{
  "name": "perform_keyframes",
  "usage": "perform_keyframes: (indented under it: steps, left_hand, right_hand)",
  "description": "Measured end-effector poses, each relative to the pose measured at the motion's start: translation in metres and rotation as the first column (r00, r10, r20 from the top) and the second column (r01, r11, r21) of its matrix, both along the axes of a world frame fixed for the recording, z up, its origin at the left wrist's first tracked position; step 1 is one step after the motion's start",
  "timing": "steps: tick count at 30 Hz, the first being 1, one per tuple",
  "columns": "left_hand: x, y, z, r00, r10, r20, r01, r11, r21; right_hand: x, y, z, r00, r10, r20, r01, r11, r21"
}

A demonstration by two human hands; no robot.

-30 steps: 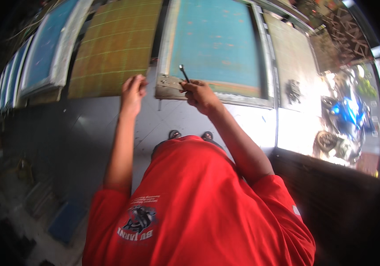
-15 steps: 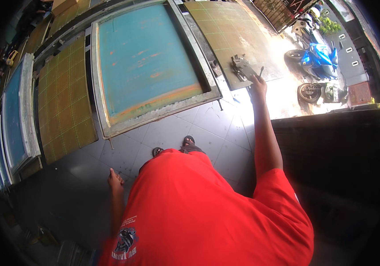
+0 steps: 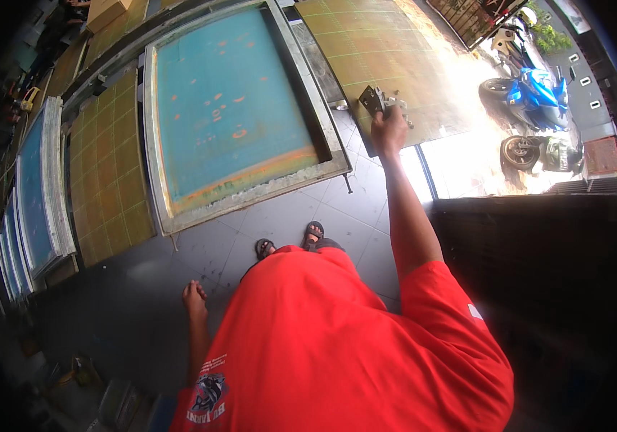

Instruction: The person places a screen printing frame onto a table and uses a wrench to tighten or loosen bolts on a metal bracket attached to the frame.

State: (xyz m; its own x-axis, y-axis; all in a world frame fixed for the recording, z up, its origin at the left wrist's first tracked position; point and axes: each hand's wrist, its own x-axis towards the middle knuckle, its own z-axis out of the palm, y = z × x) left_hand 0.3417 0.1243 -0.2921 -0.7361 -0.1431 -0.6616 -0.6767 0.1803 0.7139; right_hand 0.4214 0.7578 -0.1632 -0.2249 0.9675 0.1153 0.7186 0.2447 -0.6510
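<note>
My right hand [image 3: 390, 131] is closed at a dark flat metal piece [image 3: 373, 101] over the near edge of the right-hand yellow-brown board [image 3: 366, 54]; its fingertips are partly hidden. Small grey metal parts [image 3: 400, 108] lie beside the fingers. Low at my left side hangs my left hand [image 3: 194, 297], its fingers curled, with nothing visible in them. In front of me is a large screen-printing frame [image 3: 233, 108] with blue-green mesh, orange specks and a pale rim.
Left of the frame lies a gridded board [image 3: 110, 165], and beyond it lean several more mesh frames [image 3: 38, 187]. Grey floor tiles [image 3: 251, 216] run under my feet. A blue motorcycle [image 3: 535, 97] is parked outside, and a dark panel [image 3: 532, 245] stands at my right.
My right hand has moved left and slightly up, over the metal parts, and the dark piece now sits turned at its left. My left hand has dropped slightly.
</note>
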Motion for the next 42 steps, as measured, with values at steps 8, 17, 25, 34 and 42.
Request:
perform_keyframes:
  steps: [8, 17, 25, 34, 42]
  left_hand:
    - [0.019, 0.026, 0.005, 0.999, 0.043, -0.025, -0.043, 0.999, 0.002]
    - [0.008, 0.047, 0.019, 0.969, 0.142, -0.202, -0.141, 0.99, 0.02]
    - [-0.037, 0.039, 0.051, 0.968, 0.194, -0.158, -0.152, 0.958, 0.243]
    - [-0.091, 0.07, 0.087, 0.978, -0.151, -0.144, 0.2, 0.875, 0.441]
    - [-0.102, 0.076, 0.091, 0.958, -0.227, -0.177, 0.281, 0.874, 0.396]
  right_hand:
    - [0.005, 0.008, -0.008, 1.0, -0.009, 0.018, 0.007, 0.997, 0.077]
    - [0.023, 0.006, -0.006, 0.811, 0.135, -0.569, -0.216, 0.973, -0.078]
    - [0.076, -0.109, 0.028, 0.794, 0.131, -0.593, -0.414, 0.831, -0.371]
    - [0.118, -0.093, 0.025, 0.746, 0.577, 0.334, -0.605, 0.796, -0.022]
    - [0.098, -0.069, 0.031, 0.527, 0.669, 0.524, -0.826, 0.549, 0.129]
